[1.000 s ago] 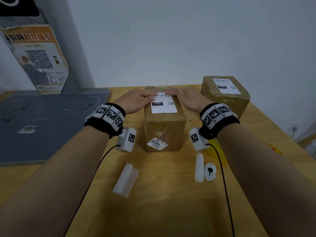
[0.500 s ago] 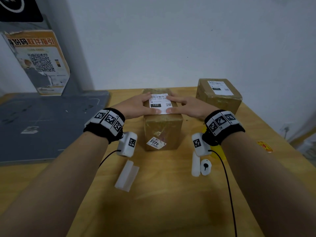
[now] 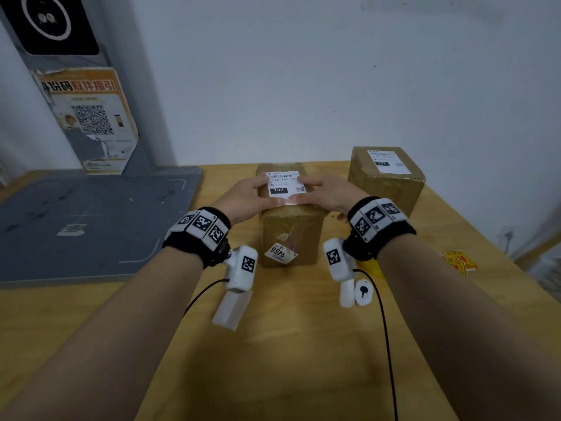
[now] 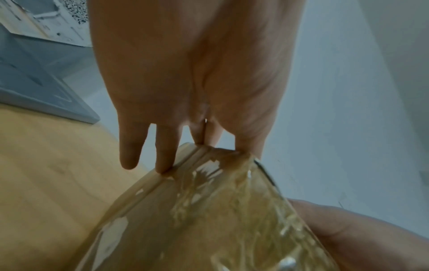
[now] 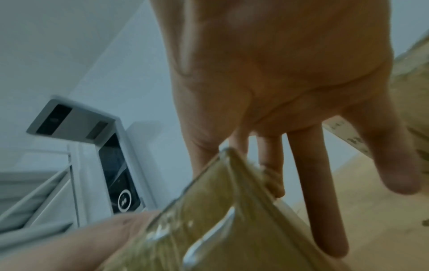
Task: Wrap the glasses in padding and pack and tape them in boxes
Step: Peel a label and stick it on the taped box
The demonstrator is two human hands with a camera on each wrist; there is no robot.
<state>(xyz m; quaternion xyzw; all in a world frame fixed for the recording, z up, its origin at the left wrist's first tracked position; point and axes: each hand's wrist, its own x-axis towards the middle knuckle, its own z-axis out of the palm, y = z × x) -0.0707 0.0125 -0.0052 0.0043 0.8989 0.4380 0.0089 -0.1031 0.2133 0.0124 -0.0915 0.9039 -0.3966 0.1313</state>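
Note:
A brown box point(image 3: 291, 235) wrapped in clear tape stands in the middle of the wooden table point(image 3: 288, 360), with a white shipping label point(image 3: 283, 183) on its top. My left hand point(image 3: 244, 196) lies flat on the left side of the top, and my right hand point(image 3: 328, 192) lies flat on the right side. The fingers of both press beside the label and the thumbs run along its near edge. In the left wrist view the left hand point(image 4: 185, 73) has straight fingers touching the box point(image 4: 209, 220) at its top edge. The right wrist view shows the right hand point(image 5: 278, 73) the same way on the box point(image 5: 232, 229).
A second taped, labelled box point(image 3: 385, 180) stands at the back right. A white foam piece point(image 3: 232, 308) and a white hand tool point(image 3: 355, 293) lie in front of the box. A grey mat point(image 3: 91, 220) covers the left, and a red-yellow sticker point(image 3: 458, 259) lies at the right.
Both hands have slid from the far end of the box top back toward me along the label. The box has stayed in place.

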